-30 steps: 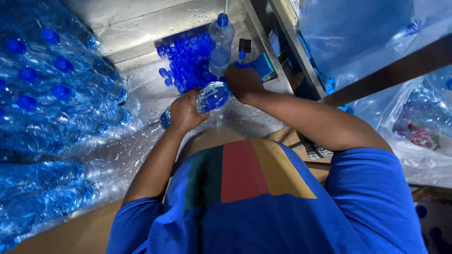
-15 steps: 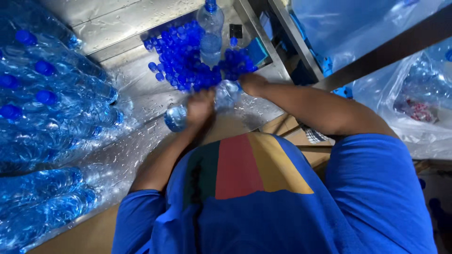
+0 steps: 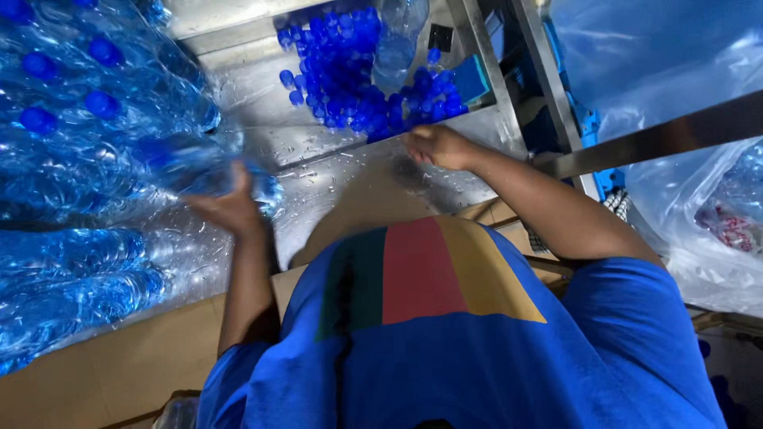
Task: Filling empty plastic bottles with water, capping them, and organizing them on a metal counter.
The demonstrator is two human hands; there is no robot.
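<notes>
Left hand (image 3: 226, 208) wrapped round a clear ribbed plastic bottle (image 3: 208, 176), blurred, held at the edge of the bottle stack (image 3: 75, 151) on the left. Right hand (image 3: 435, 147) curled loosely at the near edge of the blue cap pile (image 3: 350, 79); can't tell if it holds a cap. Wet steel table (image 3: 318, 171). Upright clear bottle (image 3: 397, 36) stands among the caps

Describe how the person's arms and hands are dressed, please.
Both hands, the left hand and the right hand, are bare: no gloves, rings or watch visible. The forearms are bare too. Short blue sleeves cover only the upper arms.
</notes>
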